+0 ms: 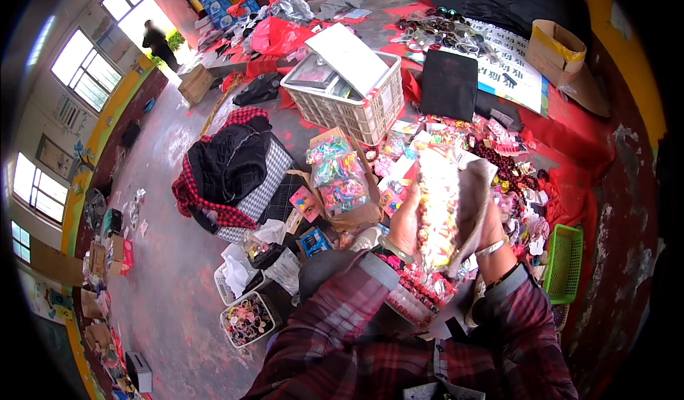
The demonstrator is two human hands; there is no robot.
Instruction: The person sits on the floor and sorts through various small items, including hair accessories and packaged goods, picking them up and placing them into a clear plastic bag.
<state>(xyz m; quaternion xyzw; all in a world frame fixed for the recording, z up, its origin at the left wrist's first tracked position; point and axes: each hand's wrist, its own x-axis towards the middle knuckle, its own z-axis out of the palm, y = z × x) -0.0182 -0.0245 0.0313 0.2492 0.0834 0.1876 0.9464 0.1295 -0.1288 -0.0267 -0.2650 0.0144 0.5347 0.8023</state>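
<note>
In front of me, a long pack of small multicoloured pieces (pixel 436 211) is held up, its upper part washed out by glare. My left hand (pixel 405 223) grips the pack's left edge, fingers partly hidden behind it. My right hand (pixel 493 230) is closed on the right side of a blurred grey-brown flap (pixel 472 218), which stands along the pack's right side; I cannot tell if the two are joined. Below the hands lies a box of red and pink trinkets (pixel 420 297). Left of my left hand stands an open carton (pixel 353 218) with bags of bright small items (pixel 338 168).
Beyond the carton stands a cream plastic crate (pixel 342 111) with a white lid (pixel 349 58). Piled accessories (pixel 509 158) spread to the right, by a green basket (pixel 563 265). A white tub of hair ties (pixel 247 319) and a checked jacket (pixel 228 165) are left. A person (pixel 158 44) stands by the doorway.
</note>
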